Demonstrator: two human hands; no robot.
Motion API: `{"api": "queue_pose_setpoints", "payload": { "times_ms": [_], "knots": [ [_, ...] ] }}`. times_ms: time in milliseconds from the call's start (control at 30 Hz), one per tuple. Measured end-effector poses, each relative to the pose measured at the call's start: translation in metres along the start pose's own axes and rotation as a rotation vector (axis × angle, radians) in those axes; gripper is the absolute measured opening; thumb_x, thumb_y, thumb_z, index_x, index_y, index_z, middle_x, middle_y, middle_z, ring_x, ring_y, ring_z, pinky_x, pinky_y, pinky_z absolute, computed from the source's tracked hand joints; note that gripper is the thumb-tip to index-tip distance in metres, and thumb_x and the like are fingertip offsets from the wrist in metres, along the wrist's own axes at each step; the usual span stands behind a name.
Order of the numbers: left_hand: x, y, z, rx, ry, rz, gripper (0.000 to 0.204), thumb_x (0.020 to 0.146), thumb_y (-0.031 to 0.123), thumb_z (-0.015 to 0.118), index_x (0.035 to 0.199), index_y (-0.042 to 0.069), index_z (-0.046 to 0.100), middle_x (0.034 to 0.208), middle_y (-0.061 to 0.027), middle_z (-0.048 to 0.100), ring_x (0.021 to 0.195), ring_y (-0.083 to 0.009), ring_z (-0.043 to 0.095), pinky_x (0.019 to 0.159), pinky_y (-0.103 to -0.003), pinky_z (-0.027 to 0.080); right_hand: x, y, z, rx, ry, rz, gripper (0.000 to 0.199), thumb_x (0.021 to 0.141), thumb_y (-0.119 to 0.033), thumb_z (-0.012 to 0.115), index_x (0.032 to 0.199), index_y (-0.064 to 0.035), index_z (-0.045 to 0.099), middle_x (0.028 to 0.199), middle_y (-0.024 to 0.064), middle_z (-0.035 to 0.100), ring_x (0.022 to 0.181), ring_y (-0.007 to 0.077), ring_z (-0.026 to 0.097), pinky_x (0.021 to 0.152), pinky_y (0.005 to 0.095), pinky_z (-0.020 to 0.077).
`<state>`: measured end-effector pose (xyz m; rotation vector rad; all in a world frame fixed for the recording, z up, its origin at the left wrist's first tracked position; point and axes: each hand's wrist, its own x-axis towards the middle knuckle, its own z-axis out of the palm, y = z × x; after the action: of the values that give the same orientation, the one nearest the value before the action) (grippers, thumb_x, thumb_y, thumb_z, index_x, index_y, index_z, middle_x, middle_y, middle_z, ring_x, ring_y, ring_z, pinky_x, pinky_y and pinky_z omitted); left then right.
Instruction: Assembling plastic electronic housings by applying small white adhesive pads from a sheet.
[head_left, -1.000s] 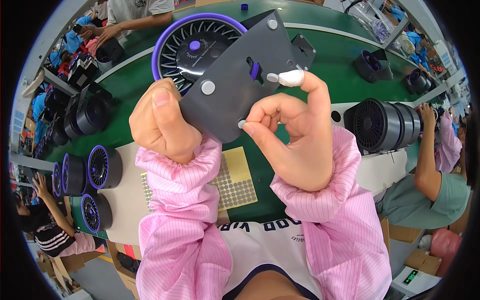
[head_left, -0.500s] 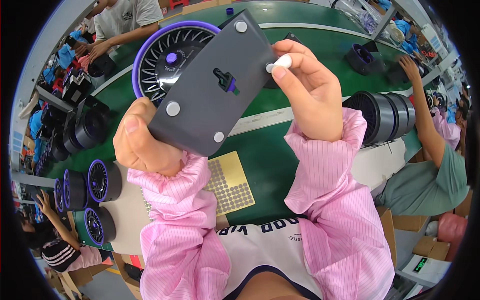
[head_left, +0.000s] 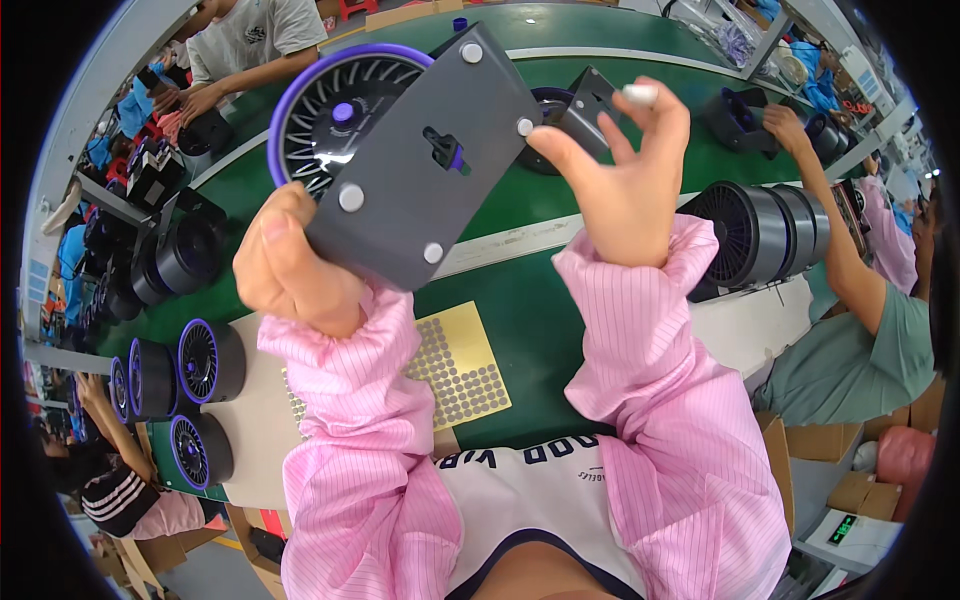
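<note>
My left hand (head_left: 292, 258) is wrapped round the lower left edge of a desk fan with a dark grey base (head_left: 410, 165). The base's underside faces me, tilted, with a round pale pad near each corner and a cut-out in the middle holding a black and purple part. Behind it shows the fan's round head (head_left: 345, 100) with a purple rim. My right hand (head_left: 635, 165) is open, its fingers spread; the thumb tip is at the right corner pad (head_left: 525, 127). One fingertip wears a white cover (head_left: 641, 94). Below the fan lies a yellow sheet of round grey pads (head_left: 470, 370).
Several purple-rimmed fans (head_left: 205, 360) stand at the left on brown cardboard. Stacked fan heads (head_left: 755, 235) lie at the right. Another fan (head_left: 585, 110) is behind my right hand. A co-worker's arm (head_left: 845, 220) reaches in at the right; another person works at the far left.
My right hand has opened, its fingers lifting from the right corner of the base, where the pad now lies flat. The fan has tilted slightly in my left hand.
</note>
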<state>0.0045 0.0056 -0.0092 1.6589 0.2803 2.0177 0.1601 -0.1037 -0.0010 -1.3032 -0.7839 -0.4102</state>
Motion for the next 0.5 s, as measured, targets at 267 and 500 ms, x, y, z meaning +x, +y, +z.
{"api": "queue_pose_setpoints", "payload": {
  "times_ms": [267,500],
  "knots": [
    [-0.041,-0.113,0.062,0.036,0.040,-0.222,0.037,0.086,0.011,0.049,0.053,-0.004,0.044,0.043,-0.0043,0.037,0.044,-0.0078,0.030,0.039,-0.031,0.025,-0.207,0.018,-0.049,-0.331,-1.194,-0.168,0.034,0.067,-0.018,0.064,0.093,0.0019,0.054,0.092,0.0132,0.051,0.086,0.0289,0.051,0.075,0.0364,0.0432],
    [-0.093,-0.152,0.084,0.192,-0.020,-0.361,0.039,0.089,0.018,0.045,0.059,-0.007,0.051,0.045,-0.0084,0.045,0.047,-0.0074,0.036,0.042,-0.031,0.032,-0.223,0.020,-0.057,-0.332,-1.084,-0.328,0.025,0.067,-0.011,0.053,0.090,-0.0004,0.056,0.087,0.0103,0.052,0.082,0.0252,0.052,0.070,0.0335,0.0448]
  ]
}}
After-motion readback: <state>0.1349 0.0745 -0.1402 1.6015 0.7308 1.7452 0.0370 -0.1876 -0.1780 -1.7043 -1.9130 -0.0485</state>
